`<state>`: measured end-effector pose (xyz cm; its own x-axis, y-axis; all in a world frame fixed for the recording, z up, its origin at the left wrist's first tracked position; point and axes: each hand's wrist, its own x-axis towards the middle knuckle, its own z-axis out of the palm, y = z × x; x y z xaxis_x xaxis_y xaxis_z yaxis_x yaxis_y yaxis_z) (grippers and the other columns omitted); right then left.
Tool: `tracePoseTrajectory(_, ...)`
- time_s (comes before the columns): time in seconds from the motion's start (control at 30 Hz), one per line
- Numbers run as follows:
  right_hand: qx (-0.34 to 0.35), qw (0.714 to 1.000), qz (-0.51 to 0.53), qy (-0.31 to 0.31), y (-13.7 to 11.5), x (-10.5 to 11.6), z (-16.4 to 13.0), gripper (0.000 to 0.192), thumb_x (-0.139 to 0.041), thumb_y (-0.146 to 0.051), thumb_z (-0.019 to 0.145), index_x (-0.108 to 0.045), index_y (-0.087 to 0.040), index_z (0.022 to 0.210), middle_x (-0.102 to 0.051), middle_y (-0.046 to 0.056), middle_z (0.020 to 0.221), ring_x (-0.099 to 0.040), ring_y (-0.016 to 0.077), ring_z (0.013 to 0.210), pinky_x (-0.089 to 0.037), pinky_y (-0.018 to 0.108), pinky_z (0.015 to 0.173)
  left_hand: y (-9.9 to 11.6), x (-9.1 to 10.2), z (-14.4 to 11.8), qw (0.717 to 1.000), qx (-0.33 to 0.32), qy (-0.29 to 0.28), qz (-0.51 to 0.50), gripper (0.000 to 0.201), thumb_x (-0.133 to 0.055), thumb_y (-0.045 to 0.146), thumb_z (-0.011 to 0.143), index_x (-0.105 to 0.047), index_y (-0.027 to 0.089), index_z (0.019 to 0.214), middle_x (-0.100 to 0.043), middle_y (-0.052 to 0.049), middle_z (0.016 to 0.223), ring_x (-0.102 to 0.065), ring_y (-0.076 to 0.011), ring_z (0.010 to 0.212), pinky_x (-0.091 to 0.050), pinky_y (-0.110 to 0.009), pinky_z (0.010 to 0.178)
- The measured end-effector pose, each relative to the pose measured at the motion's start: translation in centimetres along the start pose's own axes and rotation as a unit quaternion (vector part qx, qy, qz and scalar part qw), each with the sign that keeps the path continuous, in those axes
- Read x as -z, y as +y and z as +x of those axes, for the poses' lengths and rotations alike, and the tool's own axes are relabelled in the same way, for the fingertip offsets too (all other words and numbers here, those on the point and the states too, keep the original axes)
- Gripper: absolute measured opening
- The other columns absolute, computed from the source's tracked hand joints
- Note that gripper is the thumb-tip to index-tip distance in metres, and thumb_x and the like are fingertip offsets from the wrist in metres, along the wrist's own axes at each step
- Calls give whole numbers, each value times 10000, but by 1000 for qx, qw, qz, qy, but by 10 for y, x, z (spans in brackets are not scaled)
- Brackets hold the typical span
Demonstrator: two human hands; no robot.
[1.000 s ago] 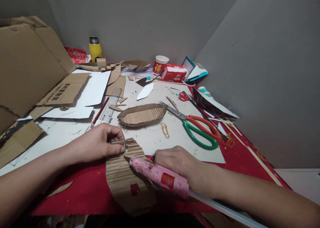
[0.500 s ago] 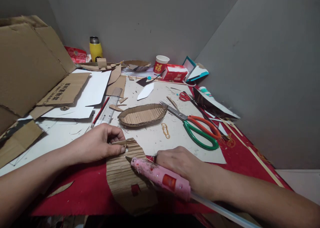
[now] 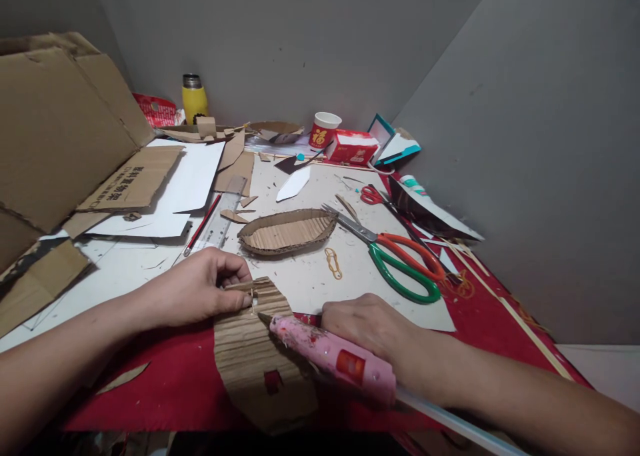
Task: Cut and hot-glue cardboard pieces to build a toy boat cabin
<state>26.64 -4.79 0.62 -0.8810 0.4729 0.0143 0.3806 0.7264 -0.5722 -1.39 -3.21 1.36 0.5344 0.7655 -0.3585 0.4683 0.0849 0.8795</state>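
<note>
- Paper cup (image 3: 324,130) bears a gold "福" (red band).
- Right hand (image 3: 367,328) grips the pink glue gun (image 3: 333,356), nozzle pointing up-left.
- Left hand (image 3: 200,288) fingers pinch a thin stick (image 3: 241,285) against the corrugated cardboard piece (image 3: 255,363).

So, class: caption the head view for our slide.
Left hand pins a stick on corrugated cardboard; right hand holds a pink glue gun.

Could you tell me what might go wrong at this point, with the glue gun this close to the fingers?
The left hand pinches a thin stick against the corrugated cardboard piece, right beside the nozzle of the pink glue gun held by the right hand; hot glue could burn those fingertips. A drip might also glue the cardboard to the red cloth. If the pinch slackens, the stick may shift off its spot.
</note>
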Motion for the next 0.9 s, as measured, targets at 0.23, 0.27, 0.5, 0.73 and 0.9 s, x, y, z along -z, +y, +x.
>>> tracePoseTrajectory(0.23, 17, 1000, 11, 10, 10, -4, -4, 134, -509, -258, 854, -465, -193, 745, -508, -9, 688, -398, 117, 580, -247, 265, 546, 2, -1, 0, 1000, -2, 1, -8, 117, -647, 284, 792, -605, 176, 779, -644, 19, 734, -587, -152, 699, -437, -261, 638)
tracePoseTrajectory(0.27, 21, 1000, 11, 14, 10, -4, -3, 138, -505, -262, 852, -462, -194, 741, -507, -8, 688, -395, 118, 578, -245, 266, 544, 2, -1, 0, 1000, -3, 1, -8, 115, -645, 281, 793, -602, 175, 774, -639, 20, 731, -584, -150, 696, -436, -261, 637)
tracePoseTrajectory(0.5, 22, 999, 9, 30, 6, -3, -3, 176, -505, -236, 896, -458, -194, 732, -499, -19, 670, -412, 111, 578, -273, 268, 547, 5, -2, -3, 1000, 3, -1, -7, 121, -653, 282, 778, -608, 170, 782, -635, 16, 732, -585, -161, 706, -444, -264, 639)
tracePoseTrajectory(0.73, 46, 998, -5, 34, 11, -1, -6, 183, -503, -314, 900, -462, -201, 762, -511, -8, 673, -427, 120, 576, -299, 265, 541, 12, 5, -6, 1000, -3, -18, 0, 163, -652, 286, 764, -618, 174, 877, -646, 8, 796, -581, -169, 741, -450, -274, 661)
tracePoseTrajectory(0.9, 54, 990, -51, 118, 11, 11, -12, 134, -583, -311, 891, -529, -199, 840, -518, -17, 665, -464, 115, 566, -363, 252, 546, 12, 12, -7, 999, 7, -23, 27, 194, -647, 257, 766, -615, 179, 940, -655, -9, 865, -579, -179, 794, -441, -284, 689)
